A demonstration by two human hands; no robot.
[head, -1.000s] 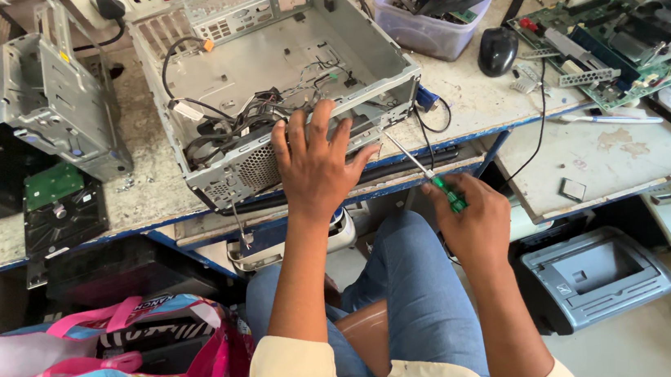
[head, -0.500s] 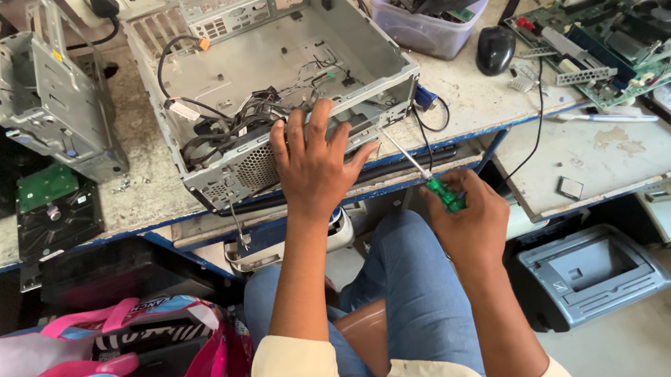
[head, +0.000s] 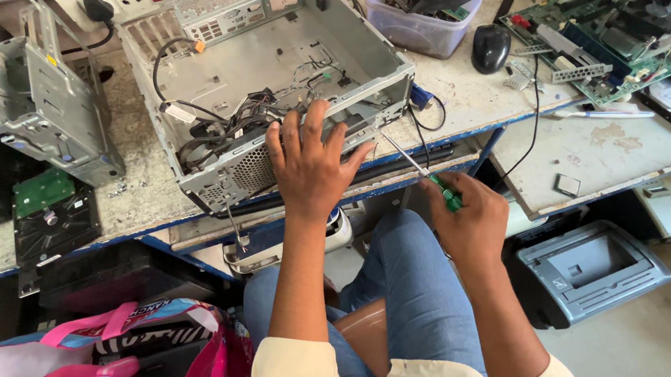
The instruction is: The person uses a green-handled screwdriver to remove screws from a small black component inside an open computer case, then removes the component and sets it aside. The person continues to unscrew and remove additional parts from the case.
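Left hand lies with fingers spread on the computer case; right hand, at four o'clock, grips a screwdriver.

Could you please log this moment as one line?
left hand: flat on open grey metal computer case | right hand: holds green-handled screwdriver, tip at case front

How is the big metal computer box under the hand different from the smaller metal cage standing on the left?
The computer case is wide and lies open on top, with black cables inside; the drive cage is narrower, stands upright and shows no cables. The left hand presses on the case's front edge, while nothing touches the cage. The right hand aims a green-handled screwdriver at the case, not the cage. Both are bare grey metal on the same workbench.
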